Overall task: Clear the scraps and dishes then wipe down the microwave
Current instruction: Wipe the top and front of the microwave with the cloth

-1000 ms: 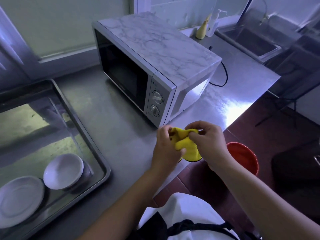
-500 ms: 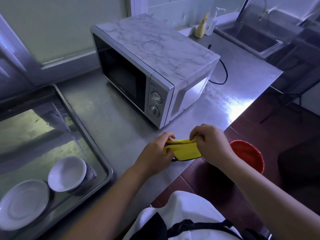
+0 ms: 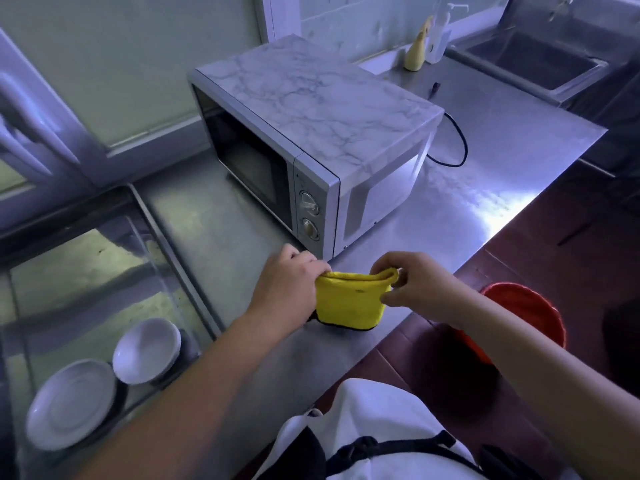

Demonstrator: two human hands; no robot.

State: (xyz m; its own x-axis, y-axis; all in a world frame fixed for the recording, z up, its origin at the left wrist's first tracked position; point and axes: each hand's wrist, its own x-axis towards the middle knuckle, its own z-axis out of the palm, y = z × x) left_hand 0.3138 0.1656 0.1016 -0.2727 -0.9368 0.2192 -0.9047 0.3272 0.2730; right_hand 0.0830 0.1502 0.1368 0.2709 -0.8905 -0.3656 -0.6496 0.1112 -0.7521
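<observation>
A white microwave point(image 3: 318, 126) with a marbled top stands shut on the steel counter point(image 3: 491, 161), its two dials facing me. Just in front of its near corner I hold a yellow cloth point(image 3: 349, 301) with a dark hem, spread between both hands over the counter's front edge. My left hand point(image 3: 287, 285) pinches its left top corner; my right hand point(image 3: 419, 289) pinches the right top corner. A white bowl point(image 3: 147, 351) and a white plate point(image 3: 69, 403) lie in the steel sink point(image 3: 166, 244) at the left.
A red bucket point(image 3: 530, 313) stands on the dark floor below my right arm. The microwave's black cord point(image 3: 457, 140) loops on the counter behind it. A yellow bottle point(image 3: 417, 46) and a pump bottle point(image 3: 441, 32) stand by the back wall, beside a second sink point(image 3: 540, 60).
The cloth was bunched between my hands; my hands have since drawn apart, stretching it out flat, and lowered it toward the counter's edge.
</observation>
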